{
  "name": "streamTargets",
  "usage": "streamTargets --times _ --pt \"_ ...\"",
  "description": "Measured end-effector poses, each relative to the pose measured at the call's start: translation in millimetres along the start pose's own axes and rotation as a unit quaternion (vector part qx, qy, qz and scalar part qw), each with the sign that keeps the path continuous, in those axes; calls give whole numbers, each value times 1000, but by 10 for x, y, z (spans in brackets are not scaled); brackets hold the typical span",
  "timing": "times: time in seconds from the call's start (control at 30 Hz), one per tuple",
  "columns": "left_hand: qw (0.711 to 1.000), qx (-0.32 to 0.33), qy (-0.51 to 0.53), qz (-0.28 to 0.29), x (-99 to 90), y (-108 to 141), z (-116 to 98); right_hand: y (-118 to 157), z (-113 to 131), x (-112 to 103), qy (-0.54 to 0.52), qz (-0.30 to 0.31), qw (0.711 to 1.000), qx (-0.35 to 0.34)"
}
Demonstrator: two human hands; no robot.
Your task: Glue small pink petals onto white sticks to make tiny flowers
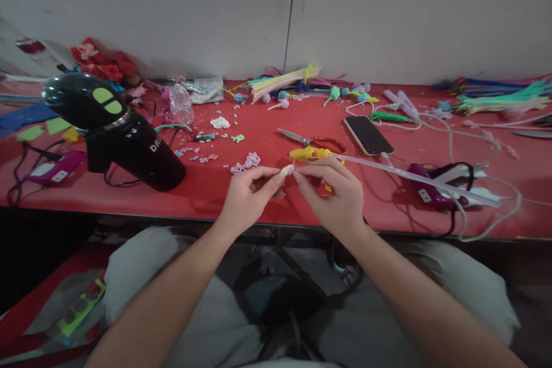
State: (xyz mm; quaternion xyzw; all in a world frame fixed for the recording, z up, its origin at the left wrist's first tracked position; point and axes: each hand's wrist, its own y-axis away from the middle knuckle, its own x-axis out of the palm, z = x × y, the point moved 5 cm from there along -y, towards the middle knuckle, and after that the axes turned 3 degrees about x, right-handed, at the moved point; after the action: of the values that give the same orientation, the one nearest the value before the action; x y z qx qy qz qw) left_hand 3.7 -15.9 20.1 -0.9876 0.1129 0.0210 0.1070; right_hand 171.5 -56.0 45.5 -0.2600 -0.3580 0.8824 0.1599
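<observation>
Between the thumb and fingers of my left hand (254, 192) is a small cream-coloured fuzzy piece (285, 171), likely pipe cleaner. My right hand (334, 190) is closed in a pinch close beside it, at a tiny pink bit (294, 167) on the end of the cream piece. Whether the pink bit is joined to the cream piece I cannot tell. Just behind my right fingers lies a yellow glue gun (308, 154) with a long clear glue stick (414, 177) running out to the right. A pile of short lilac pieces (246, 163) lies beyond my left hand.
Pliers or scissors with red handles (330, 144) lie behind the glue gun. A phone (368, 134) with a cable is on the right, near a purple power strip (435, 187). A black tumbler (146, 152) stands left. Pipe cleaner bundles (280, 83) line the wall.
</observation>
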Motion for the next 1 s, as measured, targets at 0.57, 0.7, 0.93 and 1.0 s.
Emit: streamTargets --times 0.57,0.7,0.93,1.0 --pt "999 -26 -30 -34 -147 -147 143 -53 -922 -204 300 219 900 230" --pt "998 -30 -43 -30 -167 -166 156 -46 -1017 18 285 227 895 257" --pt "997 -5 -73 -36 -274 -189 174 -8 -832 50 -42 166 946 277" --pt "996 -3 -80 -41 -306 -185 172 0 -746 18 -94 149 937 301"
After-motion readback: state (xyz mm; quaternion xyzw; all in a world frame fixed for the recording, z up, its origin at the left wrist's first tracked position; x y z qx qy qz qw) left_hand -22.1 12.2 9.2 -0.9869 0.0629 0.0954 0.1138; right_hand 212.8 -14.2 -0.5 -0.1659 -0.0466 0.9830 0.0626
